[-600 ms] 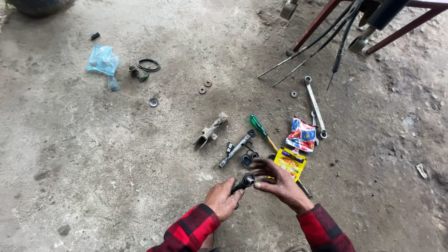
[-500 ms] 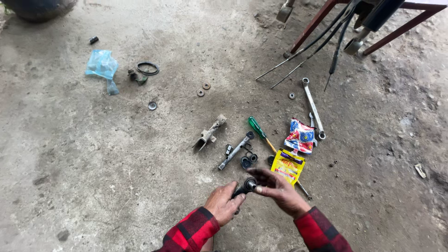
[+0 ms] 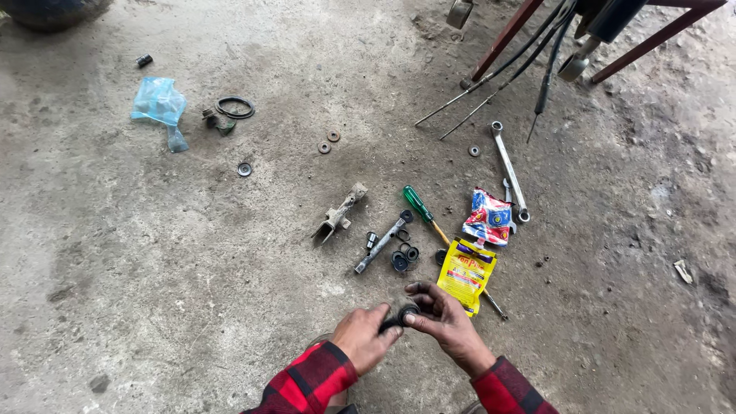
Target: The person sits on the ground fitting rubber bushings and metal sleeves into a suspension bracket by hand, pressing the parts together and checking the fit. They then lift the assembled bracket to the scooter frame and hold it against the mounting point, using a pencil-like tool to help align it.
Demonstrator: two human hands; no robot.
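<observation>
Black and small, a round rubber part sits pinched between both hands, left hand and right hand gripping it, low over the concrete floor near a yellow packet.

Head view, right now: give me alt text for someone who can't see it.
Both hands, left hand and right hand, hold a small black ring-shaped part between them above a concrete floor. Beyond lie a green-handled screwdriver, a yellow packet, a wrench and loose washers.
</observation>
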